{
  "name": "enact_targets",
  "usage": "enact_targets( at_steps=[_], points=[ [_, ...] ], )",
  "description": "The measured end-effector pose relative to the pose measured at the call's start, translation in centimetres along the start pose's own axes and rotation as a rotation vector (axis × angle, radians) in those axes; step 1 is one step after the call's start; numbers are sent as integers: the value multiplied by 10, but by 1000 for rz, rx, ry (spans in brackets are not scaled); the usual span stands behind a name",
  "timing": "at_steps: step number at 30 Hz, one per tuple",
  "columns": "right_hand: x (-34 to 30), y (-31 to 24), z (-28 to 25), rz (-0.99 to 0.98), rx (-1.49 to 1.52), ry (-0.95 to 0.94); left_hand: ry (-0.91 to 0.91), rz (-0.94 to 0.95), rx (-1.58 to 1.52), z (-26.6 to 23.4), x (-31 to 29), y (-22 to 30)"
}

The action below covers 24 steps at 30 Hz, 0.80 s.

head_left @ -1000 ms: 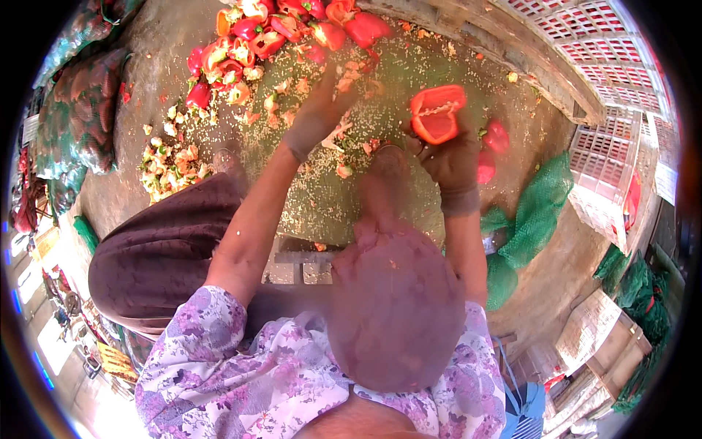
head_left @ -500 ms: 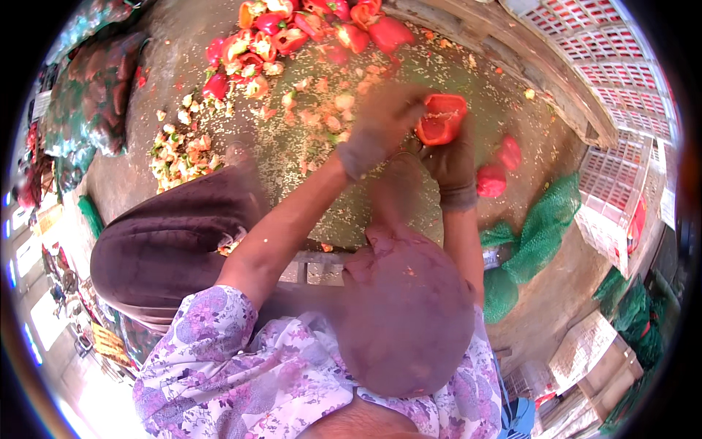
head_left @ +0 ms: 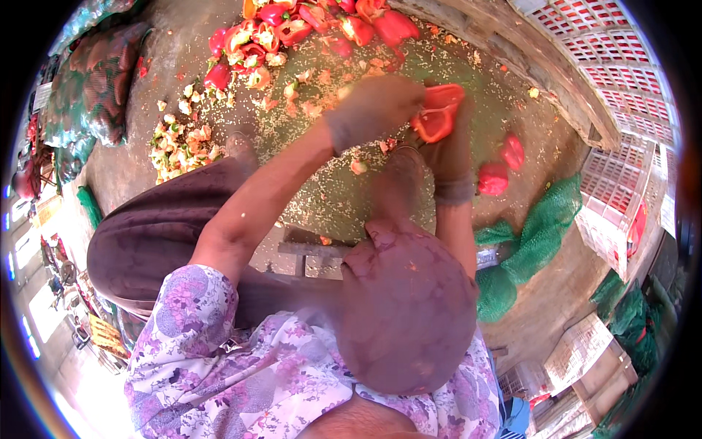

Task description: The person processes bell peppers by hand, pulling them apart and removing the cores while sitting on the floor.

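Seed-strewn ground (head_left: 344,197), then pile of cut red peppers (head_left: 307,25) beyond. Halved red pepper (head_left: 437,113) above it, gripped by gloved right hand (head_left: 450,157); gloved left hand (head_left: 376,106) curled against its rim. Probably light, hollow, crisp-walled, slick inside; best held by outer wall.

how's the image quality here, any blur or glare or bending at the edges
Head view: strong fisheye, so the white crates curve along the rim inside a black border; the left hand is smeared by motion blur, while the cut red pepper held by the right hand stays fairly crisp; the lower left edge is blown out by bright light; the floor is in soft, even shade.
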State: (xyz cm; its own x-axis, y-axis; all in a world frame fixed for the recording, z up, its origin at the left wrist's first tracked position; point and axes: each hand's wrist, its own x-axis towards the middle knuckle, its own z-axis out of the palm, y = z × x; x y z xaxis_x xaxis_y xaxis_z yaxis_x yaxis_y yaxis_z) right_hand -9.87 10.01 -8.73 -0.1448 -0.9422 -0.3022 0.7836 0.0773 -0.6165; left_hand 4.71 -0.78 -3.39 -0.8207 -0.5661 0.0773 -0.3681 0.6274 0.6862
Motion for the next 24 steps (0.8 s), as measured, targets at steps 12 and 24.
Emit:
enact_targets(
  at_steps=[12, 24],
  points=[
    [7, 15, 30, -279, -937, 41, 87, -199, 148, 32, -21, 0],
    [7, 10, 22, -561, -1817, -40, 34, -474, -1353, 60, -33, -55]
  ],
)
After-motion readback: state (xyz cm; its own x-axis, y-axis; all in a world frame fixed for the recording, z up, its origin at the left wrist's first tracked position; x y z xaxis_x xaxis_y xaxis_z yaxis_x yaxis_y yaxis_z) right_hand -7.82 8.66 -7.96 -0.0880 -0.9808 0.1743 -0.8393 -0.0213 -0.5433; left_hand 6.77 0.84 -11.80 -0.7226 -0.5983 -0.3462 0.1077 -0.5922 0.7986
